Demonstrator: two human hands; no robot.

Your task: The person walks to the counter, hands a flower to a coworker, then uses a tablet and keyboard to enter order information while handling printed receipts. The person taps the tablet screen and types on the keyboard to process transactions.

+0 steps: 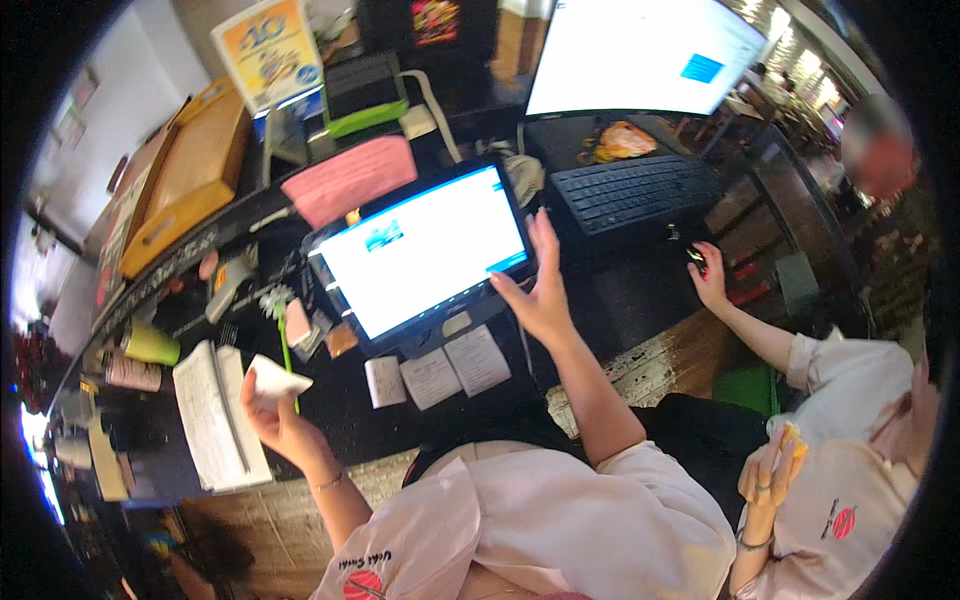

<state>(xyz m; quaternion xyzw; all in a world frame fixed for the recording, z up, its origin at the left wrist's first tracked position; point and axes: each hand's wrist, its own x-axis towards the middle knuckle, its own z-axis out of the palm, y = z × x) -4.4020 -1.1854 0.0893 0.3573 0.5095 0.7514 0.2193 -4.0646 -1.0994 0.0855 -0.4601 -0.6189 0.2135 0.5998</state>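
My left hand (pixel 283 428) is closed on a small white piece of paper (pixel 280 380), held up beside an open notebook (pixel 205 420) with a dark pen lying along it. My right hand (pixel 545 305) is at the lower right corner of a lit touchscreen (pixel 430 250). Its thumb overlaps the screen's corner, and the other fingers stretch up along the right edge. The screen is tilted back in a black frame. Several printed receipts (pixel 430 378) lie on the dark desk just below it.
Right of me, a co-worker's hand (pixel 708 275) rests on a mouse; their other hand (pixel 770 475) holds a yellowish piece of food. A keyboard (pixel 635 192) sits below a large monitor (pixel 640 60). Pink paper (pixel 350 178), wooden trays (pixel 195 170) and a green-yellow cup (pixel 150 342) stand left.
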